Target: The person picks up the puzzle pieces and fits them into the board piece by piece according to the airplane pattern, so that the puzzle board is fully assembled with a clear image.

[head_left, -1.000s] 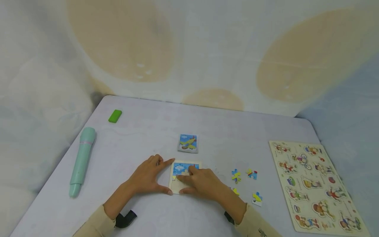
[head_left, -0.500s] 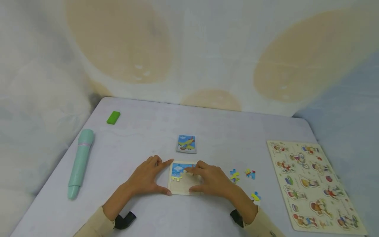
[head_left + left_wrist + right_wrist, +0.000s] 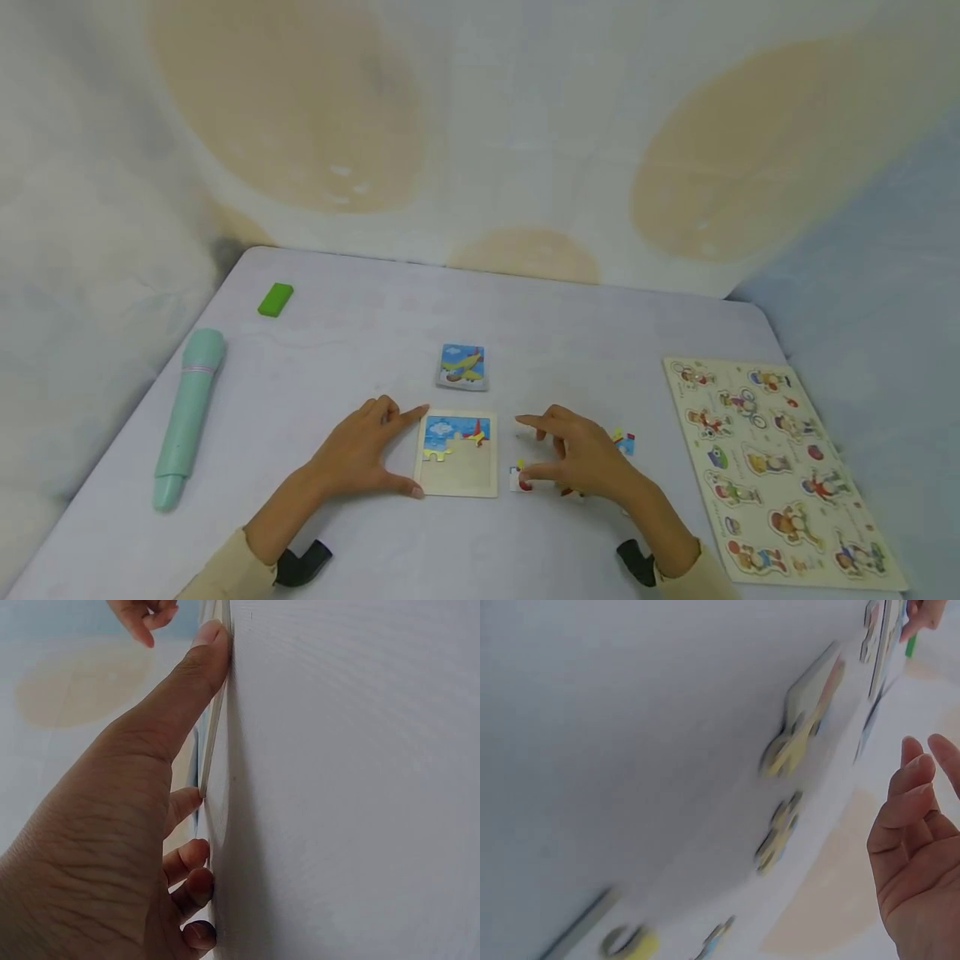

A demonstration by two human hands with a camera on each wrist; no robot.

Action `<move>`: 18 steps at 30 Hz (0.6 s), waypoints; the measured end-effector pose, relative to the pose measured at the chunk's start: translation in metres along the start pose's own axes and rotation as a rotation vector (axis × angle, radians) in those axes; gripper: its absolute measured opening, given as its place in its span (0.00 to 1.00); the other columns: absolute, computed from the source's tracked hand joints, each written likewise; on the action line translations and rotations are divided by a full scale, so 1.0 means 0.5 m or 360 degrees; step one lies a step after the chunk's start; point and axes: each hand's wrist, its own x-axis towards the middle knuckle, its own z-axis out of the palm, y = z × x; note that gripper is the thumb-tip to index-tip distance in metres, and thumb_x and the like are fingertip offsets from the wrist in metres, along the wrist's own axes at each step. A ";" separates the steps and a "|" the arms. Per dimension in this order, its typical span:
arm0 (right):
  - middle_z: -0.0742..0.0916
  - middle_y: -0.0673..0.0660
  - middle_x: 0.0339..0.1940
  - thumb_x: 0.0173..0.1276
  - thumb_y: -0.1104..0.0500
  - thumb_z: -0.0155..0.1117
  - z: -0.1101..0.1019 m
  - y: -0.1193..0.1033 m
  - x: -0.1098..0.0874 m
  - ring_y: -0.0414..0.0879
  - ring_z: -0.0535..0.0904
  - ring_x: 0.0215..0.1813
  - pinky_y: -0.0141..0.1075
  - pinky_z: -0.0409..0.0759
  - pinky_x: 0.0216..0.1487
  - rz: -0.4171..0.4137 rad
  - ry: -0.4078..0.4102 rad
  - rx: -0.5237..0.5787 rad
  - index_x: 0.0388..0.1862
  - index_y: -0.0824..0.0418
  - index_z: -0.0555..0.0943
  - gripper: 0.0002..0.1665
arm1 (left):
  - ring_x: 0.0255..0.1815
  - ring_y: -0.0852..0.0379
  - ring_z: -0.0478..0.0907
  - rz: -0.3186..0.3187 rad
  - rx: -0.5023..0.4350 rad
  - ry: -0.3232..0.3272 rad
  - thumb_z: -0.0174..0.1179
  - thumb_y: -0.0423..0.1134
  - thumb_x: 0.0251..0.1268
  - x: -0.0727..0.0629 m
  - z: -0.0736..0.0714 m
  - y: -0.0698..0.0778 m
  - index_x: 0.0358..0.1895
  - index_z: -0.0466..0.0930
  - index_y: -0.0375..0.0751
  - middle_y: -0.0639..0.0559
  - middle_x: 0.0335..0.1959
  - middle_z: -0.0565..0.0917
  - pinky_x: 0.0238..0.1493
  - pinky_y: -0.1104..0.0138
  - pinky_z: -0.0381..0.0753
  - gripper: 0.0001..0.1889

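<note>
A small square wooden jigsaw tray (image 3: 456, 479) lies in the middle of the table in the head view. Several sky-blue and yellow pieces (image 3: 441, 428) fill its upper part; bare wood shows below. My left hand (image 3: 358, 450) touches the tray's left side, index finger at the upper corner and thumb at the lower one. To the right of the tray, my right hand (image 3: 592, 457) hovers over loose jigsaw pieces, thumb and index finger apart, holding nothing. A white and red piece (image 3: 515, 479) shows beside its thumb. Another loose piece (image 3: 627, 444) shows behind the hand; others are partly hidden.
Behind the tray lies a picture card of a yellow airplane (image 3: 461, 367). A large wooden figure puzzle board (image 3: 780, 475) occupies the right side. On the left are a mint-green stick-shaped object (image 3: 187, 417) and a green block (image 3: 276, 300).
My right hand has left the tray and moved right over the loose pieces. A piece with a red tail now shows uncovered at the tray's upper right. My left hand stays at the tray.
</note>
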 end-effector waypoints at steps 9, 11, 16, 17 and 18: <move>0.81 0.53 0.37 0.50 0.51 0.81 -0.024 0.058 -0.047 0.34 0.69 0.26 0.29 0.70 0.27 -0.0003 0.0181 0.0184 0.61 0.60 0.81 0.38 | 0.40 0.63 0.60 0.0017 0.0016 0.0007 0.57 0.88 0.29 -0.001 -0.001 0.001 0.74 0.67 0.60 0.59 0.42 0.66 0.38 0.71 0.64 0.61; 0.81 0.54 0.37 0.51 0.53 0.80 -0.027 0.070 -0.056 0.35 0.70 0.27 0.29 0.71 0.27 -0.0021 0.0205 0.0201 0.61 0.62 0.80 0.38 | 0.40 0.63 0.60 0.0023 0.0029 0.0009 0.56 0.88 0.29 0.000 -0.001 0.000 0.74 0.67 0.60 0.59 0.42 0.66 0.38 0.71 0.63 0.61; 0.81 0.53 0.37 0.52 0.52 0.80 -0.032 0.092 -0.071 0.37 0.70 0.29 0.30 0.72 0.28 0.0048 0.0195 0.0211 0.62 0.63 0.80 0.38 | 0.40 0.63 0.60 0.0030 0.0041 0.0022 0.56 0.88 0.29 -0.001 0.000 -0.003 0.73 0.67 0.59 0.59 0.41 0.66 0.37 0.71 0.63 0.61; 0.81 0.53 0.37 0.52 0.52 0.80 -0.033 0.096 -0.074 0.37 0.70 0.29 0.30 0.71 0.29 0.0077 0.0198 0.0207 0.62 0.62 0.80 0.38 | 0.40 0.63 0.60 0.0031 0.0043 0.0024 0.55 0.89 0.29 -0.001 0.001 -0.003 0.73 0.67 0.60 0.59 0.41 0.66 0.37 0.71 0.63 0.61; 0.81 0.52 0.37 0.52 0.52 0.80 -0.034 0.099 -0.076 0.37 0.70 0.29 0.30 0.71 0.29 0.0100 0.0201 0.0204 0.62 0.62 0.80 0.38 | 0.40 0.63 0.60 0.0032 0.0042 0.0025 0.55 0.89 0.29 -0.001 0.002 -0.004 0.73 0.67 0.60 0.59 0.41 0.65 0.37 0.71 0.63 0.61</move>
